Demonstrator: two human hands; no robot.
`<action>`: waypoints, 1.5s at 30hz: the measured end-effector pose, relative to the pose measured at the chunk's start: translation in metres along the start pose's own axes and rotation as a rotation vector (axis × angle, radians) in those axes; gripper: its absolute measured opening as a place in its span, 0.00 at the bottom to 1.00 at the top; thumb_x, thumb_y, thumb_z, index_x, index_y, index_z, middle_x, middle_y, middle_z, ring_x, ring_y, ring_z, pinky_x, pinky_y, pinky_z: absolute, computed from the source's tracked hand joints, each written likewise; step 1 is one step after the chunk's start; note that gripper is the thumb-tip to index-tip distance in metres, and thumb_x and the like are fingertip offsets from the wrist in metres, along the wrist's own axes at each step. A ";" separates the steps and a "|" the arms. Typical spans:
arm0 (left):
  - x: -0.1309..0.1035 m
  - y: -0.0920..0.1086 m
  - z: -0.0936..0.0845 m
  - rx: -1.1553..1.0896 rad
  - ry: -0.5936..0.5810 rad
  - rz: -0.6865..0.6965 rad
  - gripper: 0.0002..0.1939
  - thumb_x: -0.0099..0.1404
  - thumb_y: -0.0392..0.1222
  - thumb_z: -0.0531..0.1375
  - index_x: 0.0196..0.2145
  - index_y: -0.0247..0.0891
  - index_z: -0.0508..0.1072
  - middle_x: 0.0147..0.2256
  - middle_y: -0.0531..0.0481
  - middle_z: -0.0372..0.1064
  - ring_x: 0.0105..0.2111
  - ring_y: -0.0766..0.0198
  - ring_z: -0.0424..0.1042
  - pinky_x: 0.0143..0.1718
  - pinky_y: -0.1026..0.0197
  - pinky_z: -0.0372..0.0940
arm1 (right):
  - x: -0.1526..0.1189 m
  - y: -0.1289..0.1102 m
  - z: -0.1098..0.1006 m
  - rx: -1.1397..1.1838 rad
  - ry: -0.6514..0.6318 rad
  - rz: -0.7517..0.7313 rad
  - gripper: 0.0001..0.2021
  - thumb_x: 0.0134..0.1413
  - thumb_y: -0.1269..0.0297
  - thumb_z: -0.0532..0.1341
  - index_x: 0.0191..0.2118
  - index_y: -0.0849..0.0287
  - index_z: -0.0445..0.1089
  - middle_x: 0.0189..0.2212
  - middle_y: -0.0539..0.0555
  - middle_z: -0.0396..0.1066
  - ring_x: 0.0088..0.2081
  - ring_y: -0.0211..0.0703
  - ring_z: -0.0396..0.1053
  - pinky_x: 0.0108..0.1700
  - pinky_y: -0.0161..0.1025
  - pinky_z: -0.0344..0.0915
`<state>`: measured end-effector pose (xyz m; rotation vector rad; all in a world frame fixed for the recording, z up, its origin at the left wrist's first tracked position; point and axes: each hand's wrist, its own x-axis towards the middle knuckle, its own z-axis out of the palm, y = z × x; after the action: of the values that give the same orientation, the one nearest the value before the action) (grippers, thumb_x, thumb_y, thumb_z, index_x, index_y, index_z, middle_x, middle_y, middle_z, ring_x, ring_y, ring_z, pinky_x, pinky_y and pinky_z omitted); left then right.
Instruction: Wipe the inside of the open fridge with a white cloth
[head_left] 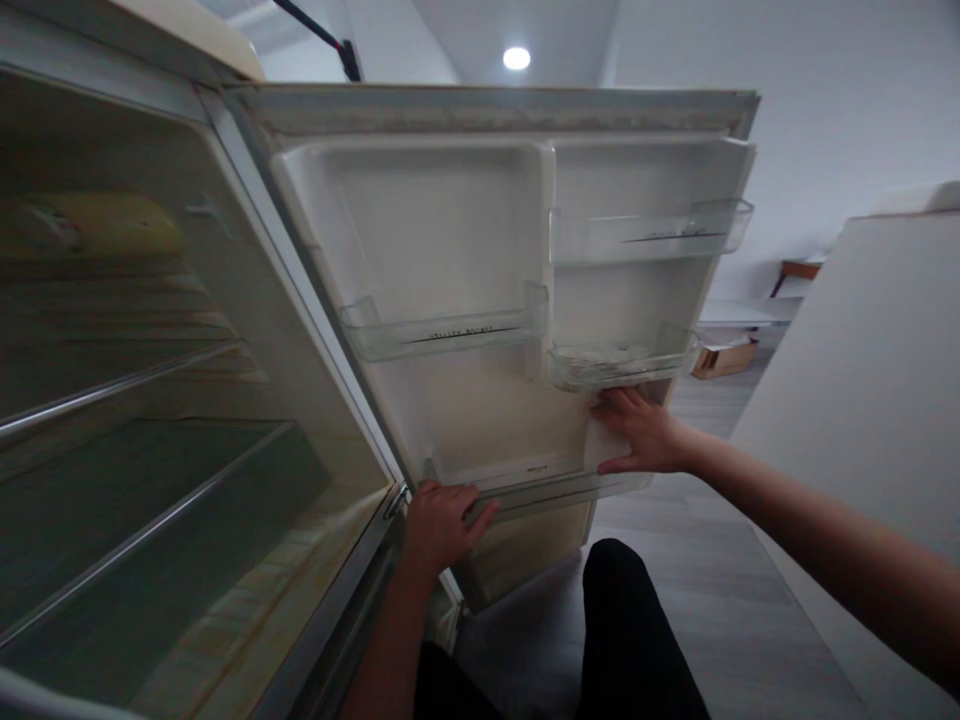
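Door bins (442, 330) above; yellowish item (105, 225), maybe.

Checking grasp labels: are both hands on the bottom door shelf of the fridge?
Yes, the left hand grips the bottom door shelf at its left end and the right hand its right end.

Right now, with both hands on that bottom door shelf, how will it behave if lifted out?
The bottom shelf looks like thin clear plastic, so probably light and rigid, possibly brittle. It appears empty, so nothing should spill.

Your left hand (439, 520) hides the bottom door shelf (555, 488)'s near end; the yellow item (105, 225) inside is blurred.
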<state>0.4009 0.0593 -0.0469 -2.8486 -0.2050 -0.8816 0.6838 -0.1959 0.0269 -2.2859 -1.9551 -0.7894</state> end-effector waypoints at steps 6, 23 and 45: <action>0.000 -0.001 0.001 -0.007 0.004 -0.010 0.22 0.71 0.59 0.55 0.27 0.42 0.71 0.24 0.53 0.75 0.27 0.57 0.74 0.37 0.52 0.59 | 0.003 0.022 0.016 -0.207 0.088 -0.037 0.14 0.64 0.68 0.60 0.53 0.63 0.74 0.54 0.66 0.69 0.55 0.59 0.66 0.53 0.50 0.66; 0.000 0.001 -0.004 -0.018 0.031 0.011 0.21 0.70 0.57 0.58 0.24 0.41 0.70 0.22 0.54 0.73 0.24 0.59 0.73 0.34 0.53 0.58 | 0.182 -0.124 0.035 -0.074 0.305 -0.607 0.09 0.71 0.69 0.53 0.45 0.63 0.71 0.43 0.58 0.69 0.47 0.46 0.66 0.44 0.41 0.65; -0.006 -0.005 -0.006 -0.018 0.047 0.049 0.21 0.70 0.57 0.58 0.26 0.41 0.69 0.22 0.55 0.71 0.25 0.59 0.73 0.35 0.52 0.57 | 0.138 -0.107 0.070 -0.096 0.039 -0.896 0.09 0.70 0.67 0.57 0.43 0.59 0.76 0.45 0.55 0.74 0.51 0.46 0.67 0.54 0.42 0.59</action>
<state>0.3922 0.0625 -0.0452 -2.8330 -0.1219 -0.9445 0.6202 -0.0227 -0.0116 -1.3100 -2.9662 -0.9462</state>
